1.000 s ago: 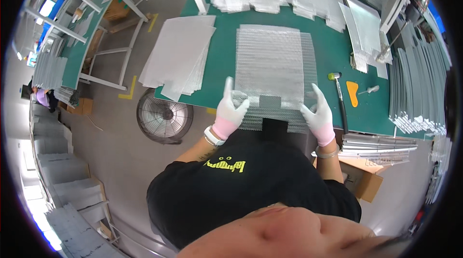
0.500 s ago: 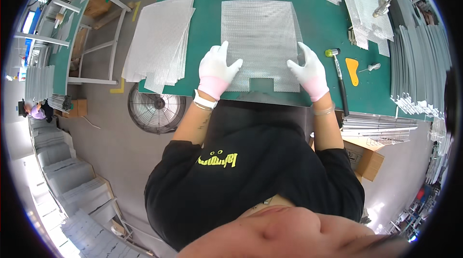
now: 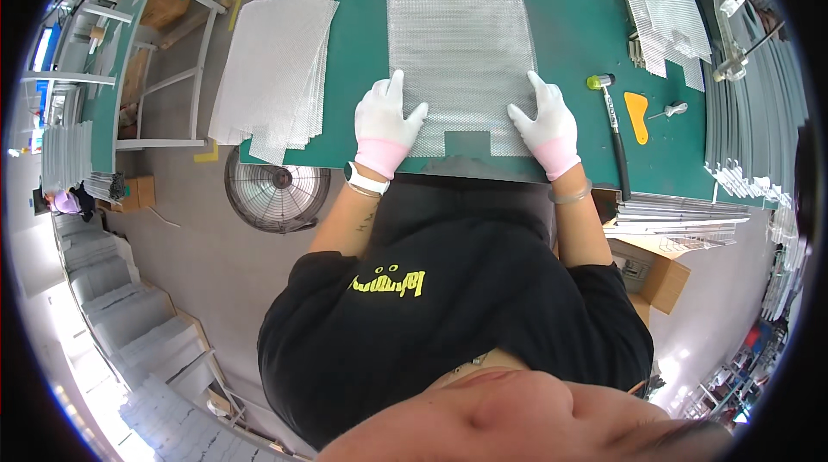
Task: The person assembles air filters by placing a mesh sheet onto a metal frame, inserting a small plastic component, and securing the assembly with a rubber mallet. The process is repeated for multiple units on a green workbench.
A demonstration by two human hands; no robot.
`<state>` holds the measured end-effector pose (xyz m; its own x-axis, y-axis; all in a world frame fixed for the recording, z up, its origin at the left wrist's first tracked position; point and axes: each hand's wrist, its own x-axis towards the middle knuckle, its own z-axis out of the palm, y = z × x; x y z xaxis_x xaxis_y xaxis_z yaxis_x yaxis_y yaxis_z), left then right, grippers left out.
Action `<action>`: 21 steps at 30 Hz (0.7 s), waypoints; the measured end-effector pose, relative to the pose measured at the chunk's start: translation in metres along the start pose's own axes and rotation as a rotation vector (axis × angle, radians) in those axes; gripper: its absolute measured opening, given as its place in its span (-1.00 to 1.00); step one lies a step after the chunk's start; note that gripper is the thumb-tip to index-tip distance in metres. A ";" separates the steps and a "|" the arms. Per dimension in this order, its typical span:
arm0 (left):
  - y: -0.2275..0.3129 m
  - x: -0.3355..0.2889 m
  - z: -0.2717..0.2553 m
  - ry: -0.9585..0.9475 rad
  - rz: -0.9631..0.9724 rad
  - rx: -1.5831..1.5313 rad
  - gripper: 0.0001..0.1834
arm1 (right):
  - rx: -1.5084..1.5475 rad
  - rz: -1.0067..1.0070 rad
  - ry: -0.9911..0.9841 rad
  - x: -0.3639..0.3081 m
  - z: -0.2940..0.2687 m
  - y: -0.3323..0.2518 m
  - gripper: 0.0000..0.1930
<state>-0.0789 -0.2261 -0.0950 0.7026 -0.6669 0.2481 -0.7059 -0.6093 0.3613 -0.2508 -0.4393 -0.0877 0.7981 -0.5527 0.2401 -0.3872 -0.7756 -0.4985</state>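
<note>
A silvery mesh sheet [image 3: 459, 56] with a notch in its near edge lies flat in front of me, seemingly with another sheet beneath it. My left hand [image 3: 384, 124], in a white glove with a pink cuff, rests at the sheet's left edge near the close corner. Its thumb stretches inward over the mesh. At the opposite edge my right hand [image 3: 547, 124], gloved the same way, mirrors it with the thumb on the sheet. Both hands are open, thumbs apart from the fingers, touching the sheet's sides without gripping it.
The green table [image 3: 573, 39] also carries a fanned mesh stack [image 3: 272, 65] on the left and more mesh at the back. On the right lie a hammer [image 3: 615, 134], a yellow scraper [image 3: 636, 117] and a small white-handled tool [image 3: 674, 109]. A floor fan [image 3: 278, 190] stands below left.
The mesh edges on the right, earlier offset, now lie nearly even. My right hand has come slightly inward. The whole view has shifted a little.
</note>
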 end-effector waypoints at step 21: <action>-0.005 0.027 -0.023 -0.080 0.142 0.149 -0.46 | -0.314 -0.384 0.026 0.164 -0.024 -0.039 -0.52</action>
<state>-0.0541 -0.2314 -0.0694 0.5899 -0.7789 0.2127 -0.8069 -0.5595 0.1891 -0.1161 -0.5068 -0.0094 0.9001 -0.2129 0.3801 -0.1907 -0.9770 -0.0956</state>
